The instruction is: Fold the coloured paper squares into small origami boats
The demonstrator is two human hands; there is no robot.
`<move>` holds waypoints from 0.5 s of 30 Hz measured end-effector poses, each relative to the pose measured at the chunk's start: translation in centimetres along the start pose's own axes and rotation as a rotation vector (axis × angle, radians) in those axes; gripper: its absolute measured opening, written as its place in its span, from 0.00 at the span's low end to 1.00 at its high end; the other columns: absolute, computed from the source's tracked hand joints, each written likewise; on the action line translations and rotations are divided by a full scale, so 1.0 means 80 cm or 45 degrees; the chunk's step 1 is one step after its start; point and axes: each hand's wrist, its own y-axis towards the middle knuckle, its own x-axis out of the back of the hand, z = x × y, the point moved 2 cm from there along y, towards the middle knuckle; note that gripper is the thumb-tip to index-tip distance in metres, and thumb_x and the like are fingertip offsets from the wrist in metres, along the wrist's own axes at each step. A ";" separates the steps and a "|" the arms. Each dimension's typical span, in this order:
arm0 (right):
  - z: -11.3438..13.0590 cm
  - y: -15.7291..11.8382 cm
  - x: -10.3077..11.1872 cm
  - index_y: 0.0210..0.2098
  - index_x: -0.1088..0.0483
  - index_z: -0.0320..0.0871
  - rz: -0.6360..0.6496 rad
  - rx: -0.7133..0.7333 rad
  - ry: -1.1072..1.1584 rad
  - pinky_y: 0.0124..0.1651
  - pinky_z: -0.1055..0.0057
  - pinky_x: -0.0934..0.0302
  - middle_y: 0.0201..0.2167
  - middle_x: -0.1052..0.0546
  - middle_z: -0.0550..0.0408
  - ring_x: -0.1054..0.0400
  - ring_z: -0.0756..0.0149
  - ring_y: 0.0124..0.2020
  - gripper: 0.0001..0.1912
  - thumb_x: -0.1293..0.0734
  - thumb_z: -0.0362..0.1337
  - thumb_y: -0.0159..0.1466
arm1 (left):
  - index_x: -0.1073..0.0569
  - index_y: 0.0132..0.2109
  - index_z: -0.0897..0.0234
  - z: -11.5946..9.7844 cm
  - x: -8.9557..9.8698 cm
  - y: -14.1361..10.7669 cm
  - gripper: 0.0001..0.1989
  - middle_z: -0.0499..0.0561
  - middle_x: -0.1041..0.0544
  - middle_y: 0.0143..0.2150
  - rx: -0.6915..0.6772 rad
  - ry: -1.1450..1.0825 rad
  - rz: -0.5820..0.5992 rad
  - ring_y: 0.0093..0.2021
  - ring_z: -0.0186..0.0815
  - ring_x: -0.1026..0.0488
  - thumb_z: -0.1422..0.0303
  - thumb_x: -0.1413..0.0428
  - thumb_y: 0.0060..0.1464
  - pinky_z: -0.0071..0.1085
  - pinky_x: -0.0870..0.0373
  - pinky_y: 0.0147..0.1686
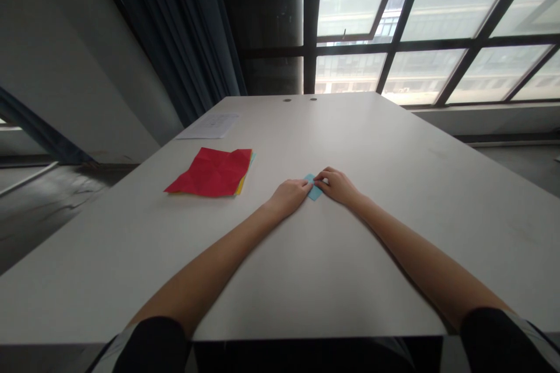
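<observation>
A small light blue piece of folded paper [315, 192] lies on the white table between my hands. My left hand [291, 194] rests at its left side, fingers closed, with the thumb and fingertips on the paper. From the right, my right hand [336, 185] pinches the paper's right edge between thumb and fingers. Parts of the paper are hidden under the fingertips of both hands.
On the white table [280, 279], a stack of coloured sheets with a creased red sheet [214, 172] on top sits to the left. Behind it lie white printed papers [210, 126]. Two small round dark fittings are at the far edge, near the windows.
</observation>
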 end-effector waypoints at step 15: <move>-0.042 0.003 0.018 0.36 0.28 0.49 0.134 -0.200 -0.034 0.46 0.61 0.44 0.38 0.30 0.52 0.36 0.61 0.40 0.12 0.32 0.45 0.52 | 0.39 0.55 0.65 -0.007 -0.003 -0.009 0.18 0.62 0.40 0.60 0.060 0.047 0.138 0.57 0.44 0.38 0.76 0.58 0.57 0.37 0.36 0.47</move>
